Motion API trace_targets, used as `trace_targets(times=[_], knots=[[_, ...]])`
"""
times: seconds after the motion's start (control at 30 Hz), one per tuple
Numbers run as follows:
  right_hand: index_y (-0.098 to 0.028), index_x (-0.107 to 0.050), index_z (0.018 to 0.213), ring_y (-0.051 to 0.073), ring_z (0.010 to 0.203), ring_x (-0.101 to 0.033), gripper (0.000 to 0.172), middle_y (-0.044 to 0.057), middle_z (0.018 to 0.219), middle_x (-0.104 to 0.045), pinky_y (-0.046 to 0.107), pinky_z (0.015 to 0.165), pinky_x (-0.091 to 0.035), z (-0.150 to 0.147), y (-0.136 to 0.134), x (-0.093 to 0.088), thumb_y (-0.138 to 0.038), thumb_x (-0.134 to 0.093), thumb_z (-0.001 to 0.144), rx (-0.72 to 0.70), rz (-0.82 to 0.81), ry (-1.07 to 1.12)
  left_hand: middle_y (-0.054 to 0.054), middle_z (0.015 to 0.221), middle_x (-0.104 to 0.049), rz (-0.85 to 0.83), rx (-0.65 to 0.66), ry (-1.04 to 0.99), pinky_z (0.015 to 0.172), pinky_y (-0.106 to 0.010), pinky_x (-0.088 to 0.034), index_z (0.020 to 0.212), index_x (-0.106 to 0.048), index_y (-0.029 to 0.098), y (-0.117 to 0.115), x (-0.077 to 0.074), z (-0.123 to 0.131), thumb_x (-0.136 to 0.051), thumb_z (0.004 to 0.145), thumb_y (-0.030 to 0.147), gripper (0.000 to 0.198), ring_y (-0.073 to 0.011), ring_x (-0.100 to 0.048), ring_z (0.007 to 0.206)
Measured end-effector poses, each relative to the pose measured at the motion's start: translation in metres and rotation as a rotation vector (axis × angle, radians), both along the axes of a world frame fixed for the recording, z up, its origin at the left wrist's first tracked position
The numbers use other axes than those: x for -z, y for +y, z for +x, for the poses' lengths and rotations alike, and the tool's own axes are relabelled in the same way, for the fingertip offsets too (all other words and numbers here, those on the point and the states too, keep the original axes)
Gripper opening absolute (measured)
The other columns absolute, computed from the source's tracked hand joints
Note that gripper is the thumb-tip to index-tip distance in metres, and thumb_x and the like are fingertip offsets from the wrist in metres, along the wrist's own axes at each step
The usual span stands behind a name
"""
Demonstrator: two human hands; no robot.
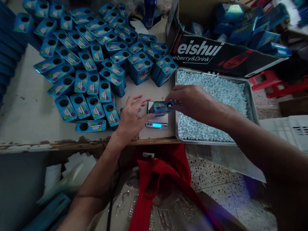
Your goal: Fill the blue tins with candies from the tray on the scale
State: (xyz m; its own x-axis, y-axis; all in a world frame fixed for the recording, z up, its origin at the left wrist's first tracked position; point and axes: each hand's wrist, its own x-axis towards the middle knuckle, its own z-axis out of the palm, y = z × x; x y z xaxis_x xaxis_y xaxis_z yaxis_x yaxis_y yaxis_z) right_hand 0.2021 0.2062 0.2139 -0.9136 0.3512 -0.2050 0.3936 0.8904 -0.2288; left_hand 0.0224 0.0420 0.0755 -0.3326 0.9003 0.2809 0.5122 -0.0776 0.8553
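Note:
A blue candy box [161, 107] with a dark round hole near its right end sits on a small digital scale [157, 120] with a lit blue display. My left hand [134, 112] is at the scale's left side, fingers spread, its thumb reaching the box's near left corner. Over the box's right end, my right hand [186, 98] has its fingers drawn together by the hole; whatever is between them is hidden. Right of the scale, a metal tray [176, 128] holds many small pale-blue candies [211, 89], and my right forearm crosses above it.
Many similar blue boxes [81, 81] with round holes crowd the table's left and back. Behind the tray stands a black printed carton [197, 53] filled with more blue boxes. A dark blue bottle [149, 12] is at the back. The wooden table edge [79, 146] runs before me.

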Motion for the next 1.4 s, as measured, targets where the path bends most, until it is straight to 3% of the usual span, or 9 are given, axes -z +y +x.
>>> trace_targets(times=[0.23, 0.37, 0.6, 0.7, 0.93, 1.03, 1.17, 1.3, 1.4], knots=[[-0.024, -0.081, 0.106, 0.019, 0.071, -0.062, 0.016, 0.004, 0.086, -0.074, 0.033, 0.072, -0.049, 0.044, 0.043, 0.018, -0.021, -0.066, 0.1, 0.523, -0.226, 0.369, -0.012, 0.148, -0.07, 0.057, -0.017, 0.033, 0.101, -0.04, -0.072, 0.143, -0.076, 0.025, -0.001, -0.016, 0.005, -0.091, 0.1, 0.036, 0.046, -0.0256, -0.079, 0.117], [-0.023, -0.064, 0.085, 0.018, 0.069, -0.052, 0.018, 0.002, 0.073, -0.062, 0.034, 0.069, -0.04, 0.101, 0.076, 0.042, -0.008, -0.067, 0.093, 0.79, -0.194, 0.077, -0.011, 0.132, -0.077, 0.084, -0.069, 0.119, 0.1, -0.044, -0.071, 0.14, -0.077, 0.025, -0.001, -0.028, 0.006, -0.089, 0.102, 0.034, 0.041, -0.0268, -0.079, 0.113], [-0.018, -0.077, 0.091, 0.021, 0.071, -0.069, 0.026, 0.005, 0.073, -0.073, 0.035, 0.078, -0.049, 0.13, 0.074, 0.047, -0.003, -0.06, 0.102, 0.651, -0.37, -0.288, -0.008, 0.131, -0.078, 0.1, -0.035, 0.256, 0.11, -0.049, -0.067, 0.138, -0.076, 0.028, 0.011, -0.051, 0.01, -0.088, 0.104, 0.042, 0.038, -0.0288, -0.077, 0.119], [-0.018, -0.081, 0.093, 0.021, 0.066, -0.068, 0.02, 0.005, 0.071, -0.074, 0.035, 0.076, -0.046, 0.12, 0.076, 0.044, -0.009, -0.069, 0.106, 0.573, -0.267, -0.363, -0.008, 0.134, -0.078, 0.074, -0.023, 0.338, 0.11, -0.048, -0.066, 0.135, -0.076, 0.028, 0.012, -0.058, 0.008, -0.082, 0.108, 0.052, 0.037, -0.0283, -0.076, 0.12], [-0.023, -0.089, 0.111, 0.027, 0.088, -0.071, 0.016, 0.013, 0.108, -0.084, 0.036, 0.076, -0.041, 0.122, 0.097, 0.064, -0.016, -0.075, 0.106, 0.339, 0.019, -0.295, -0.008, 0.136, -0.079, 0.026, -0.016, 0.372, 0.11, -0.049, -0.066, 0.136, -0.075, 0.028, 0.011, -0.051, 0.0, -0.078, 0.107, 0.064, 0.046, -0.0288, -0.075, 0.122], [-0.023, -0.083, 0.134, 0.032, 0.101, -0.075, 0.031, 0.018, 0.13, -0.08, 0.038, 0.08, -0.047, 0.128, 0.075, 0.07, -0.037, -0.081, 0.106, 0.273, -0.011, -0.294, -0.008, 0.136, -0.078, 0.017, -0.008, 0.367, 0.111, -0.051, -0.066, 0.137, -0.075, 0.028, 0.008, -0.048, 0.0, -0.08, 0.106, 0.066, 0.049, -0.0308, -0.076, 0.124], [-0.018, -0.066, 0.153, 0.036, 0.105, -0.077, 0.05, 0.026, 0.144, -0.069, 0.038, 0.073, -0.047, 0.129, 0.035, 0.079, -0.035, -0.072, 0.107, 0.232, 0.044, -0.353, -0.008, 0.134, -0.078, 0.002, -0.001, 0.336, 0.113, -0.05, -0.065, 0.138, -0.076, 0.032, 0.007, -0.046, -0.001, -0.086, 0.104, 0.054, 0.042, -0.0317, -0.077, 0.125], [-0.024, -0.07, 0.119, 0.033, 0.095, -0.076, 0.017, 0.017, 0.124, -0.078, 0.036, 0.068, -0.039, 0.133, 0.031, 0.082, -0.025, -0.068, 0.102, 0.249, -0.019, -0.365, -0.009, 0.135, -0.078, -0.011, -0.004, 0.364, 0.115, -0.049, -0.065, 0.14, -0.074, 0.032, 0.006, -0.045, -0.003, -0.088, 0.102, 0.047, 0.043, -0.0318, -0.077, 0.126], [-0.026, -0.068, 0.101, 0.028, 0.077, -0.067, 0.011, 0.007, 0.082, -0.071, 0.036, 0.068, -0.038, 0.142, 0.044, 0.078, -0.021, -0.072, 0.093, 0.489, -0.219, -0.147, -0.009, 0.134, -0.078, -0.011, 0.004, 0.376, 0.113, -0.047, -0.065, 0.14, -0.075, 0.03, 0.005, -0.044, -0.003, -0.092, 0.099, 0.043, 0.046, -0.0317, -0.077, 0.125]])
